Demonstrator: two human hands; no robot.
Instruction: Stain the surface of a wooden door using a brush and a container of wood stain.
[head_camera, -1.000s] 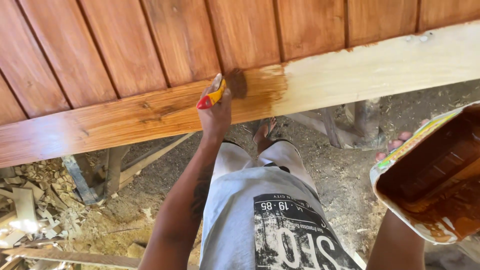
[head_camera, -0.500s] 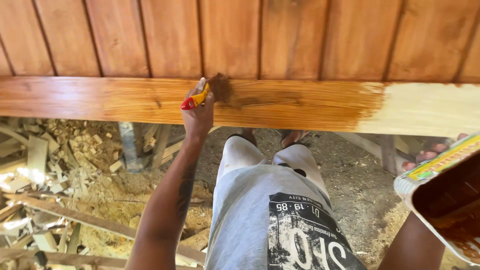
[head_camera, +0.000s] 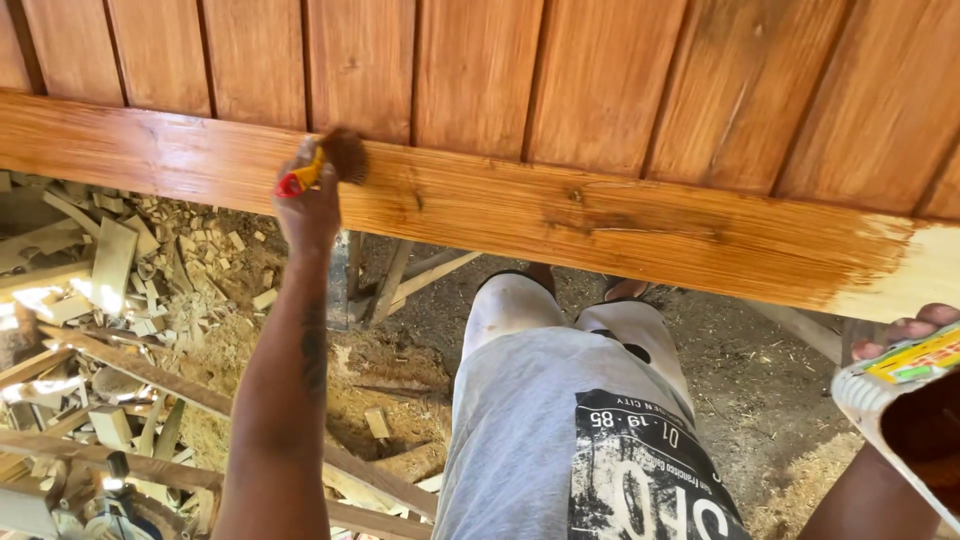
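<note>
Left hand (head_camera: 308, 205) closed around a small paintbrush with red-and-yellow handle and dark, stain-soaked bristles (head_camera: 325, 165), bristles pressed to the upper edge of the long horizontal wooden rail (head_camera: 560, 215). Shifted leftward along that rail compared with half a second ago, and well left of its place a second ago, when bare pale wood lay just beside the brush. Judged from that: wet amber coat spreading toward the left, freshly brushed wood glossy around the bristles, with only a pale unstained patch of bare wood (head_camera: 925, 280) left at the far right end of the rail.

Right hand (head_camera: 905, 330) at the lower right edge, fingertips curled over the rim of an open white tin of dark brown stain with a yellow label (head_camera: 900, 385); clamped on that rim, most of the hand hidden.

Above the rail, vertical reddish-brown stained boards (head_camera: 600, 80), already coated. Below, grey printed shorts (head_camera: 590, 420) and feet over a dirt floor scattered with sawdust (head_camera: 750, 370). To the left, a heap of pale wood offcuts and scraps (head_camera: 120, 270), with rough timber lengths (head_camera: 150, 380) lying crosswise beneath. Bright sun on the scrap pile.
</note>
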